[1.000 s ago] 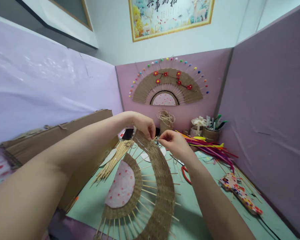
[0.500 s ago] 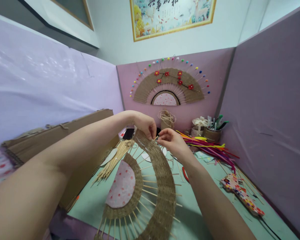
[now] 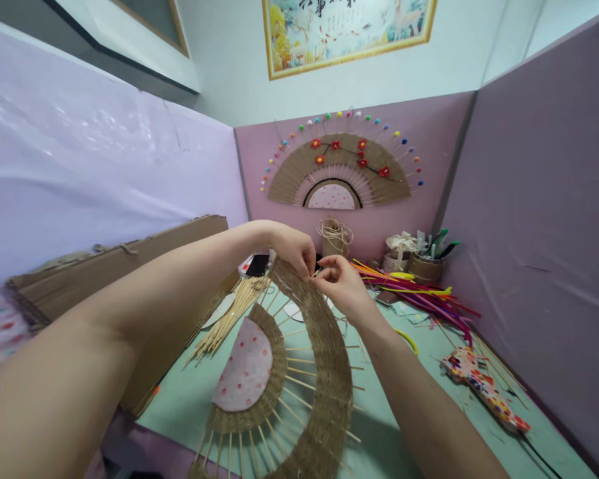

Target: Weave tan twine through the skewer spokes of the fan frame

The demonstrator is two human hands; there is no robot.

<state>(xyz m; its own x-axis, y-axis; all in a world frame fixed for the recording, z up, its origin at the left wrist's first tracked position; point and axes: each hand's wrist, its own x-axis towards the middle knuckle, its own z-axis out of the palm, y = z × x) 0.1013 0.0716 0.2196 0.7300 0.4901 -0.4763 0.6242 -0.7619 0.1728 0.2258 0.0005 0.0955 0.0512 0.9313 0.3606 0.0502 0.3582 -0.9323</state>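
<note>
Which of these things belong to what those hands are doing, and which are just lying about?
In use, or likely to be:
- woven fan, with the left hand and right hand at its upper edge
- bundle of thin sticks, resembling the fan's ribs

Apparently just lying about:
- phone
- colourful pipe cleaners
- flower-patterned glue gun

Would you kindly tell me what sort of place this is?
Probably a craft booth: a woven fan is in the foreground, a second, decorated fan is on the pink panel behind, and a bundle of thin sticks lies on the table.
</note>
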